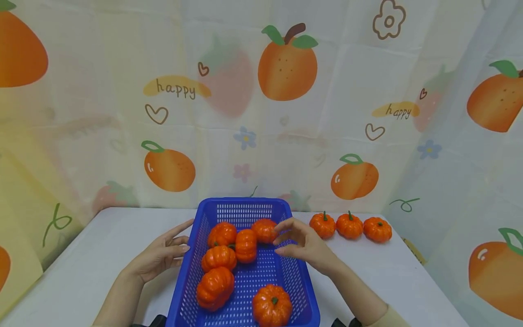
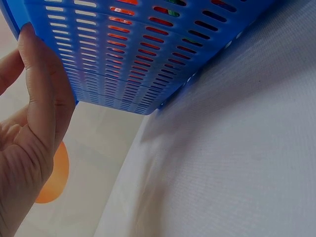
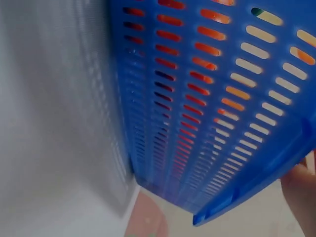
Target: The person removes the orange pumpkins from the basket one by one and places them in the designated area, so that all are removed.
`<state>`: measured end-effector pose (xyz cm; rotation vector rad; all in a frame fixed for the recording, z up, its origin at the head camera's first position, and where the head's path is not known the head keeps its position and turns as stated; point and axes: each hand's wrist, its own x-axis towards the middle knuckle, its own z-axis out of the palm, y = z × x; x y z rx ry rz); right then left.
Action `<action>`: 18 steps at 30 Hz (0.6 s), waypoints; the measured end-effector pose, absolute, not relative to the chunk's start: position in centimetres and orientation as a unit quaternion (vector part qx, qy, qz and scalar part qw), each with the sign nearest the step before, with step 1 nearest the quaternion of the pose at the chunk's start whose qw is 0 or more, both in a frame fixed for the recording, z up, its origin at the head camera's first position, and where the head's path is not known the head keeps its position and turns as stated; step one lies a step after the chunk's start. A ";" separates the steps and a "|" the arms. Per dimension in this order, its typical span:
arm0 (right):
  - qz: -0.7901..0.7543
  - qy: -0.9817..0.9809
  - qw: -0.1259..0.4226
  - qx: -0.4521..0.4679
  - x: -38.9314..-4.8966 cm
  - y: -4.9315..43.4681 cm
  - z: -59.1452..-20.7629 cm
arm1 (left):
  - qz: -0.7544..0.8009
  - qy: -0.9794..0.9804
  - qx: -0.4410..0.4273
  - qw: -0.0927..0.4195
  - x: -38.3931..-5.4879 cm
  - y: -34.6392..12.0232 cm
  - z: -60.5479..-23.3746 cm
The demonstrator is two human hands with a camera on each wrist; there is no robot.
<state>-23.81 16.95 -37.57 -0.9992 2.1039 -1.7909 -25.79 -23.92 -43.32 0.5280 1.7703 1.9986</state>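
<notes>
Left hand (image 1: 160,255) and right hand (image 1: 304,245) are held apart, fingers loose, at perforated blue basket (image 1: 244,210); three outside pumpkins (image 1: 350,227) are shown in head view only.

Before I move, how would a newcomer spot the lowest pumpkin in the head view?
Start with the blue basket standing on the white table. Inside it, go to the near end, right half: an orange pumpkin sits there with its green stem uppermost. Unlike the other five pumpkins in the basket, clustered toward the far end and left side, it stands alone.
</notes>
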 end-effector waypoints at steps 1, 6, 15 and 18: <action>-0.602 0.703 0.120 -0.359 -23.8 16.8 -37.5 | 0.719 0.634 0.192 0.209 -25.8 -23.9 -43.3; -0.544 0.683 0.233 -0.429 -24.1 15.6 -36.9 | 0.720 0.632 0.196 0.210 -25.8 -23.9 -43.3; -0.426 0.656 0.396 -0.481 -25.3 13.9 -37.4 | 0.720 0.632 0.192 0.212 -25.7 -23.9 -43.2; -0.397 0.642 0.428 -0.497 -25.7 13.6 -38.0 | 0.721 0.629 0.196 0.213 -25.7 -23.9 -43.2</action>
